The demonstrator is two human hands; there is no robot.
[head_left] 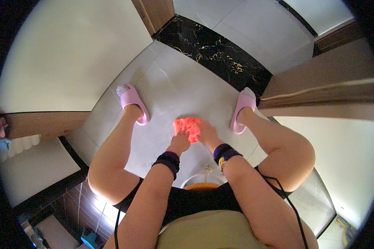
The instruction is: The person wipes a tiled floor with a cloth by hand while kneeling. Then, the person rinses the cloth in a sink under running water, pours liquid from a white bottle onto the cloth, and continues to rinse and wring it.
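A crumpled red-orange cloth (188,125) lies on the pale tiled floor (170,87) between my feet. My left hand (179,142) grips the cloth's near left part. My right hand (206,135) holds its right side. Both hands press the cloth against the floor. Dark bands wrap both wrists. I am crouched, knees spread, with a pink slipper (133,101) on the left foot and another pink slipper (242,110) on the right.
A black marble threshold strip (214,50) crosses the floor ahead. A brown door (320,89) stands at the right, a white wall (66,58) at the left. A white bowl with orange contents (201,184) sits under me.
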